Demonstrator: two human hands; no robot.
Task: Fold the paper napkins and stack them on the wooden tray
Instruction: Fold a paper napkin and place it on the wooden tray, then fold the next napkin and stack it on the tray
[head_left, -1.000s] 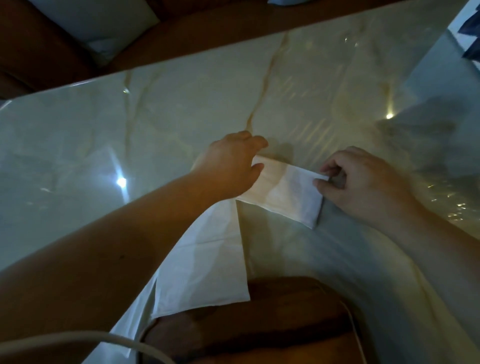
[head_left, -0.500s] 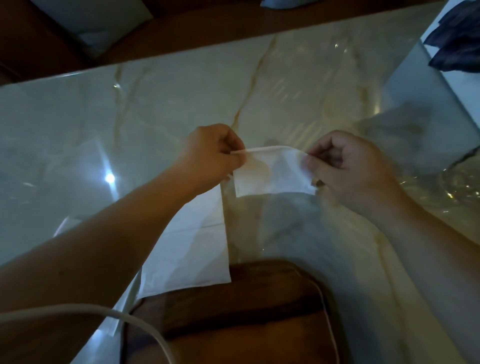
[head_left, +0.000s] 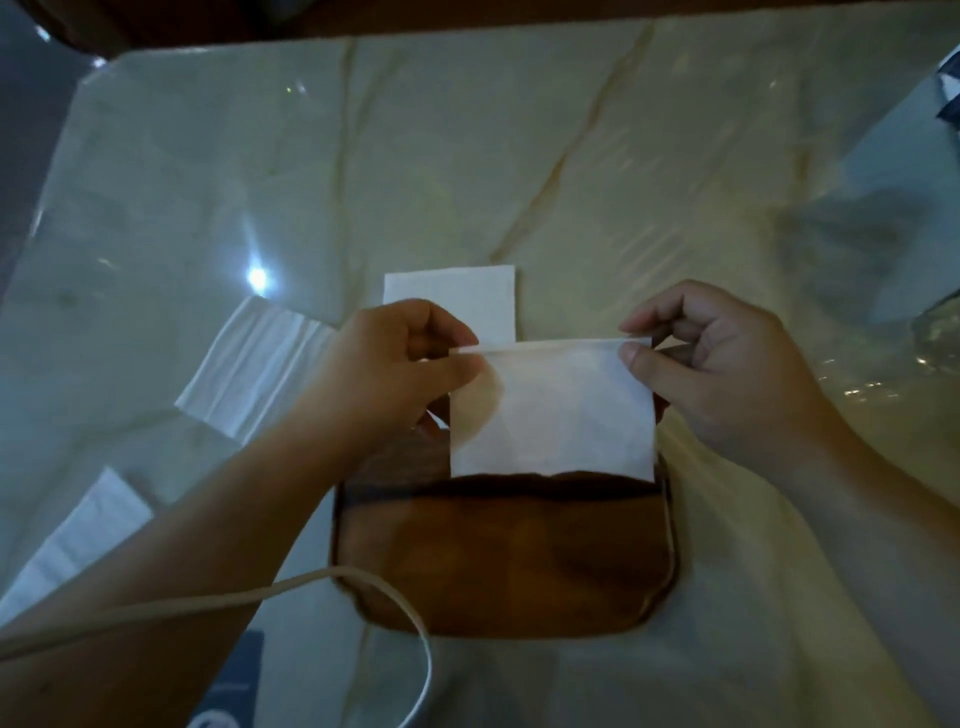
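Now the left hand (head_left: 395, 364) and right hand (head_left: 727, 364) each pinch a top corner of one folded napkin (head_left: 550, 410) over the bare wooden tray (head_left: 498, 561) at lower middle, while other napkins (head_left: 249, 369) wait on the table (head_left: 519, 156).

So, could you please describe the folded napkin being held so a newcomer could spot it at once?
Find the wooden tray near the marble table's front edge. Above its far end hangs the folded napkin, pinched by the left hand and right hand; the other napkins lie flat.
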